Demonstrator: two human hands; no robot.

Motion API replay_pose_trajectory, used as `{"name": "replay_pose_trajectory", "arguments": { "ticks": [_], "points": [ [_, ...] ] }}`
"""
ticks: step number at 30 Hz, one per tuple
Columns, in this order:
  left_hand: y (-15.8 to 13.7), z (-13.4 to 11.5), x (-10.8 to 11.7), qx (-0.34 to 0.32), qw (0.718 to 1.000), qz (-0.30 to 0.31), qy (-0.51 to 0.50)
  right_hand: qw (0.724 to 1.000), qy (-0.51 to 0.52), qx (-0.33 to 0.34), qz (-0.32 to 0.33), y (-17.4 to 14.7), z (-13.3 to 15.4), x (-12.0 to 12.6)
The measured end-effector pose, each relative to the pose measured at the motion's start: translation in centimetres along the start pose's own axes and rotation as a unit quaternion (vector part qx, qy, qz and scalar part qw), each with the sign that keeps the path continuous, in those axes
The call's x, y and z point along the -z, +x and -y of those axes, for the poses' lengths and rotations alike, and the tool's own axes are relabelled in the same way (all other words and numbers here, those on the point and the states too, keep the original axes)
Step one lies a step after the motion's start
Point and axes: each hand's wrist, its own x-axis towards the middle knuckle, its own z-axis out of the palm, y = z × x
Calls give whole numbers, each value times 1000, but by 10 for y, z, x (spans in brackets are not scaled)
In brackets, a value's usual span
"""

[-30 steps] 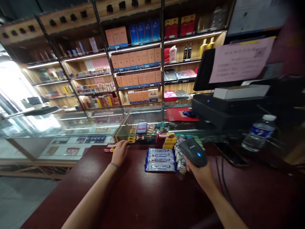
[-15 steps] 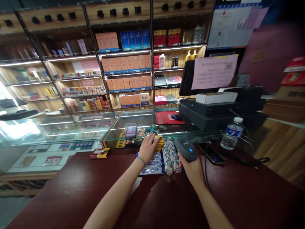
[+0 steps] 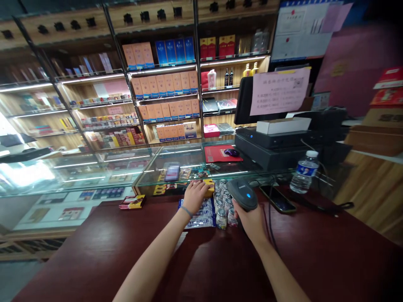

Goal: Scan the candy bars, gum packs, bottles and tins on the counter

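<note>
My right hand [image 3: 248, 218] is closed around the handle of a dark barcode scanner [image 3: 242, 195], which has a lit blue light on top. The fingers of my left hand [image 3: 193, 197] curl over a yellow packet [image 3: 208, 187] at the back of the goods; its fingertips are partly hidden. Below that hand lie blue-and-white wrapped sticks [image 3: 201, 214], partly covered by it. Small clear jars with metal lids [image 3: 221, 218] stand in rows between the two hands, under the scanner's left side. At the left, a small pile of yellow-and-red packets [image 3: 132, 202] lies apart on the dark red counter [image 3: 94, 243].
To the right are a phone [image 3: 277, 199], a water bottle [image 3: 304, 172] and the scanner's cable [image 3: 271, 226]. A glass display case [image 3: 176, 155] borders the counter's far side. Behind stand a monitor [image 3: 244, 100], a mouse [image 3: 231, 152] on a red sheet, and stocked shelves.
My left hand has shifted slightly left at the yellow packets, and less yellow shows beside it. My right hand still holds the scanner. The view has shifted slightly.
</note>
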Motion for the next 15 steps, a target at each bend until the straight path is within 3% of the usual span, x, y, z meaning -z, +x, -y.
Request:
{"name": "replay_pose_trajectory", "arguments": {
  "ticks": [5, 9, 12, 15],
  "points": [
    [-33, 14, 25, 25, 989, -134, -64, 999, -22, 40, -17, 0, -5, -2],
    [-74, 31, 36, 142, 948, -218, -184, 999, -24, 24, -2, -1, -12, -4],
    [-97, 44, 38, 295, 866, -287, -283, 1000, -25, 10, 13, -4, -17, -5],
    [-112, 53, 38, 419, 748, -333, -393, 999, -30, 15, 34, -8, -19, -8]
  ]
}}
